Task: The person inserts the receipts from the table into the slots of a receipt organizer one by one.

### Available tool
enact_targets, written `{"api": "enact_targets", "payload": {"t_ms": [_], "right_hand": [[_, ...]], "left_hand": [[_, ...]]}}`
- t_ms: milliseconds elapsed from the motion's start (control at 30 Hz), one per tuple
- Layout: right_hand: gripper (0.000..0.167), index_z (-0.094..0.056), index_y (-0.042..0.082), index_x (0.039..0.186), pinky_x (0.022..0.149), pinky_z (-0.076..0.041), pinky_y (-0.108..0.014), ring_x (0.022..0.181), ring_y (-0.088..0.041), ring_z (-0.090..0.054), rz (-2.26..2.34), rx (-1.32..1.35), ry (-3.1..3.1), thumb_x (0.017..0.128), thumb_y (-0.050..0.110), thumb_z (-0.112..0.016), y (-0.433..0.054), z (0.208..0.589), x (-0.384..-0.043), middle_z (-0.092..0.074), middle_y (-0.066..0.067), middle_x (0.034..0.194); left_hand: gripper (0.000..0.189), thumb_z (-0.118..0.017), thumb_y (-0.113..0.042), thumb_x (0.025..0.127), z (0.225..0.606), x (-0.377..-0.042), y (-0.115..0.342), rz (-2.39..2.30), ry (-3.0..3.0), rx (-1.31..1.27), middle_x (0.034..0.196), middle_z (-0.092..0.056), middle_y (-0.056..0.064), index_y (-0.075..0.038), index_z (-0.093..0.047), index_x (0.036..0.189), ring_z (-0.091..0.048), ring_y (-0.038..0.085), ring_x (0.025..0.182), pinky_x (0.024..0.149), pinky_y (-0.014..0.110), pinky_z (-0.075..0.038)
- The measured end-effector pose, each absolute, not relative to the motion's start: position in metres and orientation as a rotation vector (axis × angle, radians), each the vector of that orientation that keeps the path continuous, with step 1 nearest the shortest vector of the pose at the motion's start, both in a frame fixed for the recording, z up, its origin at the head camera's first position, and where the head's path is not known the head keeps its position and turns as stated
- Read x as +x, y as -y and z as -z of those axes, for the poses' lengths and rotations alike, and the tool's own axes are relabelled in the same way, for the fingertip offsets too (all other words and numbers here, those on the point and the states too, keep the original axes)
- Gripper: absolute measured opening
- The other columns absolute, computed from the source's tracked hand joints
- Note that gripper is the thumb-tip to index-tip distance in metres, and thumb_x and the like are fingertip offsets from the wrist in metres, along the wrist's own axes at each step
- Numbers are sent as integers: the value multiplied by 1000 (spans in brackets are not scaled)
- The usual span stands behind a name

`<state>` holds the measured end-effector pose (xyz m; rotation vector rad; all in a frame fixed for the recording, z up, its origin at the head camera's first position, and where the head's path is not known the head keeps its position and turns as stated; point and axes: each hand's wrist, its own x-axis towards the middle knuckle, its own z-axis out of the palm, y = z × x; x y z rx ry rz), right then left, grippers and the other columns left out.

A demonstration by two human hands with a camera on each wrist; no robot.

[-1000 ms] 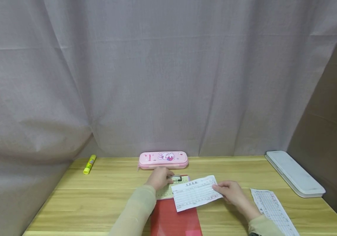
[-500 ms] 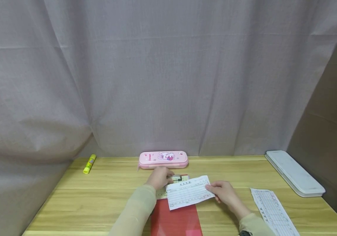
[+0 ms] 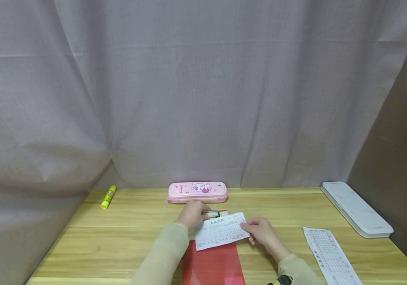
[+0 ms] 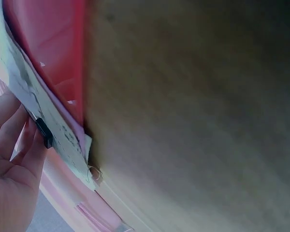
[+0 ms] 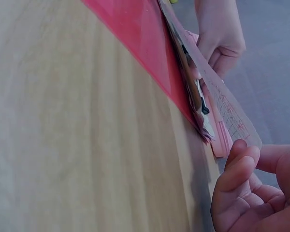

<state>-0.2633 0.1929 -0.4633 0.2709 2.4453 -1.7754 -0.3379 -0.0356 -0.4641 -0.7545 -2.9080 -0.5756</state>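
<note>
A red plastic folder (image 3: pixel 212 263) lies at the front middle of the table, with a small stack of papers at its far end. My left hand (image 3: pixel 191 215) holds the black clip (image 4: pixel 44 132) at the edge of that stack, fingers curled on its metal part. My right hand (image 3: pixel 261 232) pinches the right edge of a white printed form (image 3: pixel 221 231) between thumb and fingers. The form covers most of the stack, its left end close to my left fingers. In the right wrist view, the form (image 5: pixel 232 116) slants up from the stack to my right fingertips.
Behind the stack lies a pink pencil case (image 3: pixel 197 192) with a rabbit print. A yellow glue stick (image 3: pixel 108 197) is at the far left. To the right are another printed form (image 3: pixel 331 255) and a white flat case (image 3: pixel 357 209). Grey cloth (image 3: pixel 203 95) hangs behind the table.
My right hand has moved left with the form, sliding it farther over the stack near the clip. My left hand has stayed in place.
</note>
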Motion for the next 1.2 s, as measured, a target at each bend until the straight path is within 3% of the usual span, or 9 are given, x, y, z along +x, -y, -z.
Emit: {"api": "enact_targets", "payload": {"t_ms": [367,1033,1200], "right_hand": [[22,-59,-12,97,41,-49,-21,43,-9,-50,1819,325,-2357,87,7,-63,-173,467,-267,-55,-7,60],[12,-56,-9,88,43,-52,-23,44,-10,-55,1852,322,-2294,86,3,-59,-152,475,-270,-56,-8,57],[14,-57,-9,90,44,-53,-24,45,-10,-56,1823,330,-2315,86,4,-60,-151,475,-271,-58,-9,59]], "left_hand": [[20,-77,-16,78,463,-339,38,569,2842,-829,93,-73,-3,-12,-76,98,-67,14,92,83,27,-53],[30,-78,-23,75,461,-338,37,655,2917,-786,100,-73,-2,-12,-75,102,-66,14,99,88,28,-52],[25,-78,-20,76,462,-338,36,597,2903,-791,97,-73,-2,-13,-75,100,-67,14,96,86,27,-52]]}}
